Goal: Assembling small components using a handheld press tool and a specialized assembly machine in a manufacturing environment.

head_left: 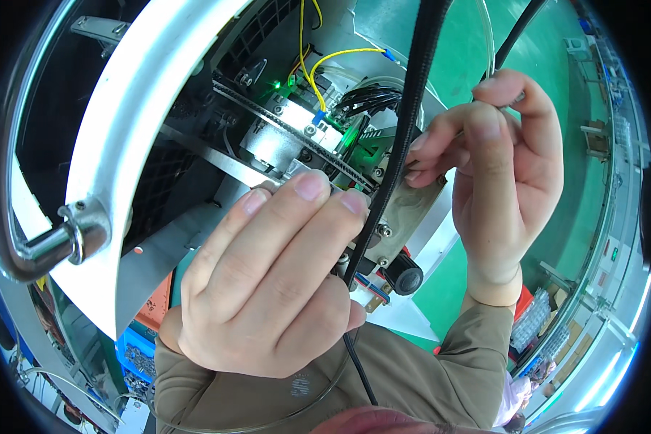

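The left hand (271, 289) had its fingers bent and held side by side over the machine's metalwork; whatever lay beneath their tips was hidden, so its grip could not be told. A black braided cable (414, 79) ran just right of those fingertips. The right hand (513, 173) had thumb and index finger pinched together on a thin clear tube (490, 43), which rose above them. Beyond the left fingertips were yellow tubes (347, 52); a black knob (406, 275) sat below the right fingers.
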Demonstrator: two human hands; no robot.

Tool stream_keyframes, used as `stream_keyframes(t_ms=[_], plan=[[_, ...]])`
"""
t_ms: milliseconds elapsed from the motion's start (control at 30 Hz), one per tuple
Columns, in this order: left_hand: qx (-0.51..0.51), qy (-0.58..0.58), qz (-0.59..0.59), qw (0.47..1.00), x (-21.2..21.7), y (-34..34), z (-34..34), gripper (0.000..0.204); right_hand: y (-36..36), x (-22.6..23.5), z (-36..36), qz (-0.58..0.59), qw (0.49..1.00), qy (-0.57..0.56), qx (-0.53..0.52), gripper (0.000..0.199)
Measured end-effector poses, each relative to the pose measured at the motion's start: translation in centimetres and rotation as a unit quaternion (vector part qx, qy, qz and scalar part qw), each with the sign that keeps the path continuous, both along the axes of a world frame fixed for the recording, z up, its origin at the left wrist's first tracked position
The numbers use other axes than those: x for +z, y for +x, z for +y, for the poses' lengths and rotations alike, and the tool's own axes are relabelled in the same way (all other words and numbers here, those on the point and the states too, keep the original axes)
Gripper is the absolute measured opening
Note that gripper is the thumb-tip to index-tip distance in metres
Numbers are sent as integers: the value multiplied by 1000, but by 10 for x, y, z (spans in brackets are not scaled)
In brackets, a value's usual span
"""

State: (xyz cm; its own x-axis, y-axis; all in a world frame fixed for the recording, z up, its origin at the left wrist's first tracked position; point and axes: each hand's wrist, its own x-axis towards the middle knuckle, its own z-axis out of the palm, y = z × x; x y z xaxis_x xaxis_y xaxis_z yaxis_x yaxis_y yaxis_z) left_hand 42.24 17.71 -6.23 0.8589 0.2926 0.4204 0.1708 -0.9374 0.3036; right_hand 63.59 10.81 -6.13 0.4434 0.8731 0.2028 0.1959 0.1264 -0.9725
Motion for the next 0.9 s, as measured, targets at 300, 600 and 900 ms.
stream_keyframes(t_ms=[300, 600, 900], plan=[[6, -6, 7, 1000, 2, 0, -1, 42, 13, 2, -17, -133, 983, 125, 35, 26], [14, 5, 11, 1000, 3, 1, -1, 42, 15, 2, -16, -239, 954, 127, 130, 19], [20, 4, 9, 1000, 6, 1, -4, 39, 9, 15, -9, -323, 931, 97, 141, 17]])
